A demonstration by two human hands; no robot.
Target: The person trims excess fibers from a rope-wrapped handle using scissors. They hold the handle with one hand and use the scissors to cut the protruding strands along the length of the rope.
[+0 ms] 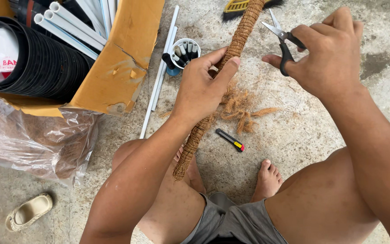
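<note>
Here, a coir-wrapped pole [231, 58] runs slanting from the lap up to the top edge of the view, just above the concrete floor [321, 131]. The left hand [201, 88] holds the pole at mid-length, fingers closed around it and the thumb laid along the wrap. The right hand [328, 52], to the right of the pole and apart from it, has its fingers through the handles of scissors [281, 36], whose blades stand open and point toward the pole. Trimmed fibre [242, 108] lies on the floor just right of the pole, with a utility knife [230, 139] nearby below it.

Judgement: clean trimming calls for a steady left grip, short snips close to the wrap, and blade tips kept clear of the left thumb.

Left of the pole stand a cup of small parts [184, 52], thin white pipes [159, 86] and a cardboard box [113, 68] of black pots [37, 63]; a plastic bag [32, 140] lies below the box. These crowd the left side, whereas the floor right of the pole offers open room for the scissors, bounded below by the knees and bare feet.
</note>
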